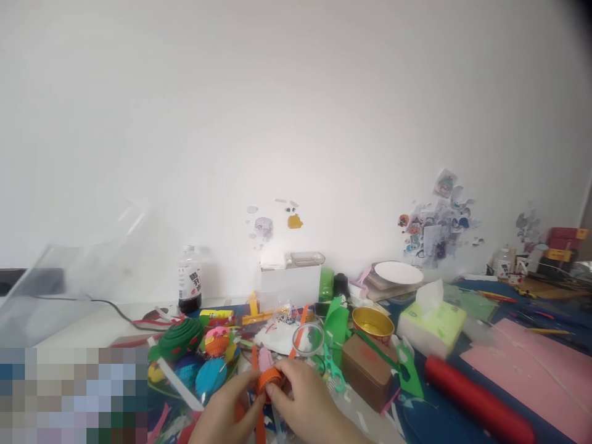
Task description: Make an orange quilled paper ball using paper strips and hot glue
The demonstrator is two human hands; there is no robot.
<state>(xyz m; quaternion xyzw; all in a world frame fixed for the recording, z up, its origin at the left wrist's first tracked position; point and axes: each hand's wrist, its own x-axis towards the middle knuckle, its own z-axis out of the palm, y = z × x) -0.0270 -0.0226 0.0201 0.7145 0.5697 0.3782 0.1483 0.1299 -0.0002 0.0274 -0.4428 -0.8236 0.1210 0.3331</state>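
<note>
- Head view: my left hand [235,402] has its thumb and fingertips pressed on the left side of an orange pleated cup [269,380].
- My right hand [303,394] is closed on the right side of that same cup, thumb at the front and forefinger over the top, so both hands are clamped on it.
- The cup sits between my fingertips, low and near the middle of the view, over a litter of scraps; a small pink piece [265,357] shows just behind it (whether the two touch, I can't tell).
- To the left of my hands are a blue pleated cup [211,376] and, farther back, a green coil [181,338].
- Just behind my right hand lies a clear ring [308,339]; to its right are green-handled scissors [333,374] and a brown box [365,370].
- A gold tin [373,322] stands behind that box, with a tissue pack [432,324] to its right.
- Well off to the right, a red roll [478,398] lies beside pink sheets [531,373].
- At the back, a labelled bottle [190,280] stands near the wall [296,111].
</note>
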